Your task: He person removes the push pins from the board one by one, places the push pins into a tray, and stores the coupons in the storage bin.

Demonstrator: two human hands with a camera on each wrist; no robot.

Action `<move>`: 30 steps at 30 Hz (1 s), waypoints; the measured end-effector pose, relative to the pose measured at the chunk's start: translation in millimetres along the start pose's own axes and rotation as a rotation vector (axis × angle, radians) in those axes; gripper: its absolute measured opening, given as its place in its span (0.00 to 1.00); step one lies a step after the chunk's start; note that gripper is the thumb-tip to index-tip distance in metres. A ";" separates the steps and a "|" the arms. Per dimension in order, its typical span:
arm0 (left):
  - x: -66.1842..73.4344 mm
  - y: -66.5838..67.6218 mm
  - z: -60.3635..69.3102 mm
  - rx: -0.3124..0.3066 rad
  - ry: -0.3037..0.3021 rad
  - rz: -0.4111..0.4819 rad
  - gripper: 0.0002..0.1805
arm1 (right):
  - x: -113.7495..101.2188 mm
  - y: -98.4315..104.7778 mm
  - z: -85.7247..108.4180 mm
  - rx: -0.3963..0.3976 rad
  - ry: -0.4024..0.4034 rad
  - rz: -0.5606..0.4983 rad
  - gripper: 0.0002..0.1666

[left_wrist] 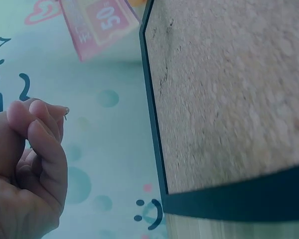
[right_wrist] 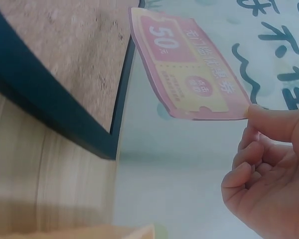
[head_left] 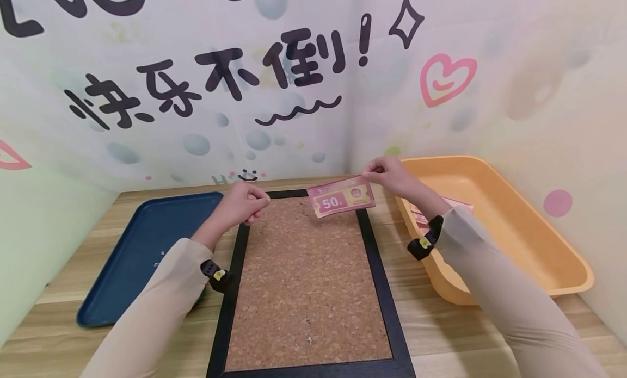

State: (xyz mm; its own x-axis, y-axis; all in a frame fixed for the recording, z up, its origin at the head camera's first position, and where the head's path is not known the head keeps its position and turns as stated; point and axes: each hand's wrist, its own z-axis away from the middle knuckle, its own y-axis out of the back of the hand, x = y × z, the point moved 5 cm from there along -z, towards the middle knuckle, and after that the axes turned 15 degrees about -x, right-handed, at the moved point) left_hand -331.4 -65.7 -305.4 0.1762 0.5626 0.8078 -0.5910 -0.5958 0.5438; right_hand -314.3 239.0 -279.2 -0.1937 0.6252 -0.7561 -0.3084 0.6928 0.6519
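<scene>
My right hand [head_left: 392,177] pinches a pink and yellow coupon [head_left: 341,196] marked 50 by one corner. The coupon is held out above the far right corner of a black-framed cork board [head_left: 308,280]; in the right wrist view its printed side faces the camera. Over the board's far left corner, my left hand [head_left: 243,204] has its fingers curled. At its fingertips in the left wrist view shows a tiny pushpin [left_wrist: 66,113], mostly hidden by the fingers. A small clear pin [head_left: 309,340] is on the near part of the cork.
A blue tray [head_left: 142,236] with a few small clear bits lies left of the board, partly behind my left forearm. To the right stands an orange-yellow bin [head_left: 499,225] with more pink coupons [head_left: 420,219] inside. A printed backdrop [head_left: 313,95] rises behind the wooden table.
</scene>
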 end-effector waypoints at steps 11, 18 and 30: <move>-18.3 16.8 27.7 0.045 0.054 -0.046 0.14 | 14.7 25.1 26.2 0.025 -0.028 0.003 0.14; -26.6 27.0 44.4 0.077 0.078 -0.068 0.15 | 24.1 39.0 43.8 0.027 -0.041 0.021 0.17; -46.4 45.6 70.9 0.130 0.148 -0.105 0.17 | 42.9 63.4 66.2 0.065 -0.092 0.046 0.21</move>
State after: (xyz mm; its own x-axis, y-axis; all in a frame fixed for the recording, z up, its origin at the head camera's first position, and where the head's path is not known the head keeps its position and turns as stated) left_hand -310.7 -159.6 -302.0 0.1080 0.6975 0.7084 -0.4672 -0.5934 0.6555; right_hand -280.5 333.6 -266.5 -0.1187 0.6852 -0.7187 -0.2393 0.6827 0.6904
